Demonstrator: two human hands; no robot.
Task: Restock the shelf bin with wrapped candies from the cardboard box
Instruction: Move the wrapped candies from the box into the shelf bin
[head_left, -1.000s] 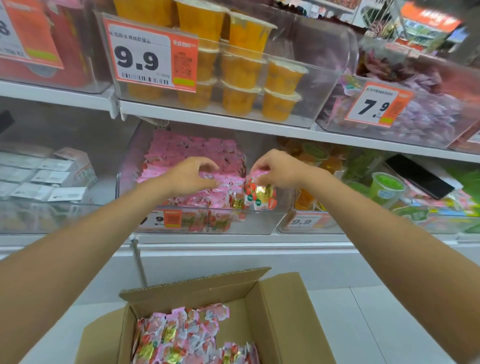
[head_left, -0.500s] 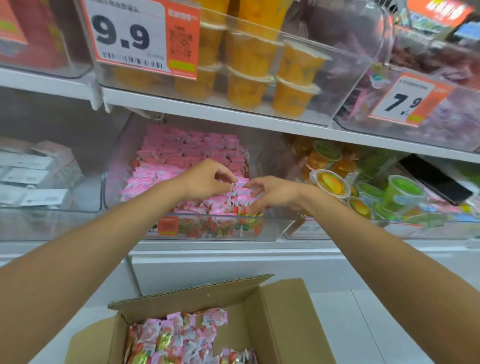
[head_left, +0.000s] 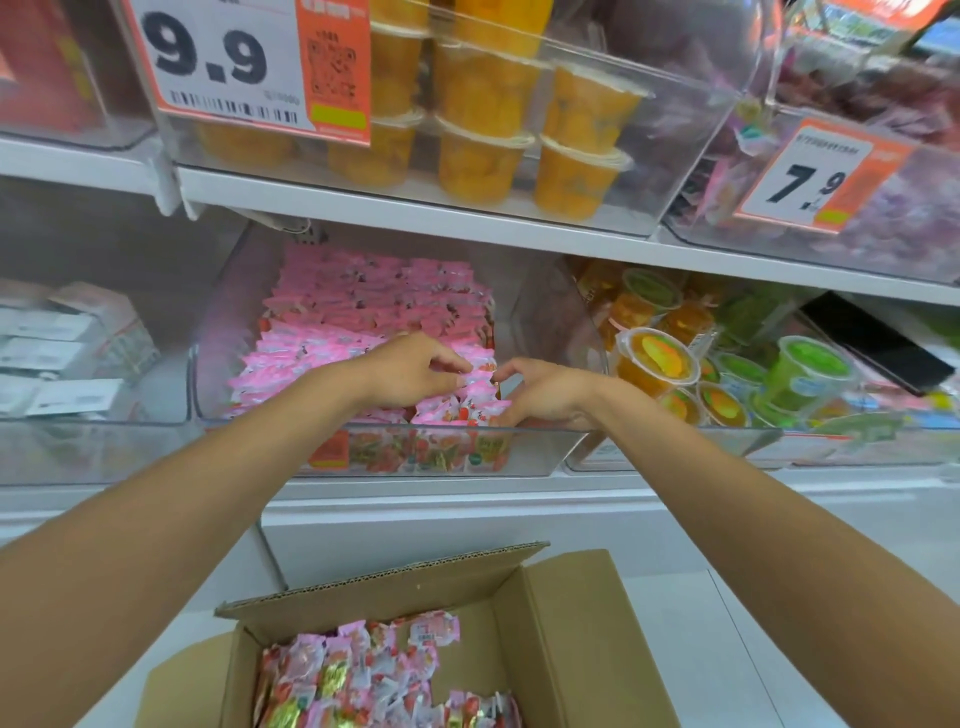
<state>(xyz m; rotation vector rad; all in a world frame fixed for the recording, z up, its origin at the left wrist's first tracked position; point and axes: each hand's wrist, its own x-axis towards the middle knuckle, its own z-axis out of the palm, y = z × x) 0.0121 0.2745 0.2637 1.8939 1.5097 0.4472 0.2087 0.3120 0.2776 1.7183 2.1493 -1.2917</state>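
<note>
Left grip (head_left: 410, 371) pinches one of the pink candies (head_left: 363, 312) in the clear bin (head_left: 535, 452) on the shelf (head_left: 415, 488); right grip (head_left: 545, 395) curls over them just beside, whether holding one I cannot tell. More lie in the open box (head_left: 571, 623) below

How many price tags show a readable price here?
2: the 9.9 tag on the upper shelf's orange-cup bin, the 7.9 tag to its right. Lower bins' labels are too blurred.
</note>
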